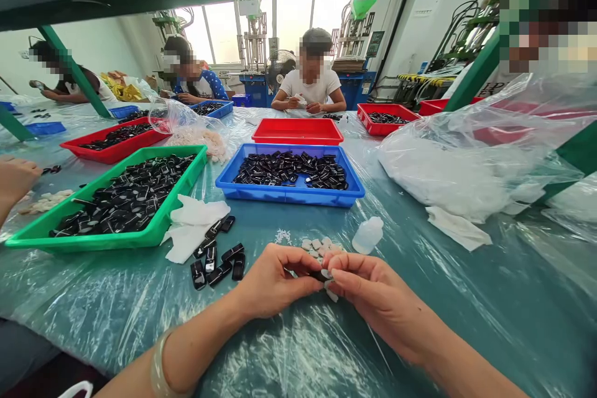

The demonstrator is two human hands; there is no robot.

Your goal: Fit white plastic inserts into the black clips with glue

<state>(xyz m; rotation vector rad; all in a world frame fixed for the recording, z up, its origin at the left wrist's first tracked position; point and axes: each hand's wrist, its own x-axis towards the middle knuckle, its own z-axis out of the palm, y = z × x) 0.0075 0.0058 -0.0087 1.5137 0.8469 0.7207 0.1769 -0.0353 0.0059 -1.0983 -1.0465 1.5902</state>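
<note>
My left hand (275, 280) pinches a small glossy black part (319, 275), mostly covered by the fingers. Thumb and fingertips of my right hand (373, 289) close on a small pale piece (327, 274) at the black part's end; its kind is not clear. Just beyond my fingers lie several off-white pads (317, 246) and a little heap of tiny white bits (283, 237). A translucent white plastic bottle (368, 235) stands behind my right hand. Left of my left hand, several loose black parts (219, 272) lie near a white cloth (194, 224).
A green tray (107, 240) and a blue tray (289, 195) hold many black parts. Behind them is a red tray (298, 132). A clear bag with white material (448, 168) lies at the right. Several co-workers sit around the film-covered table (466, 323); another person's hand (16, 180) shows at left.
</note>
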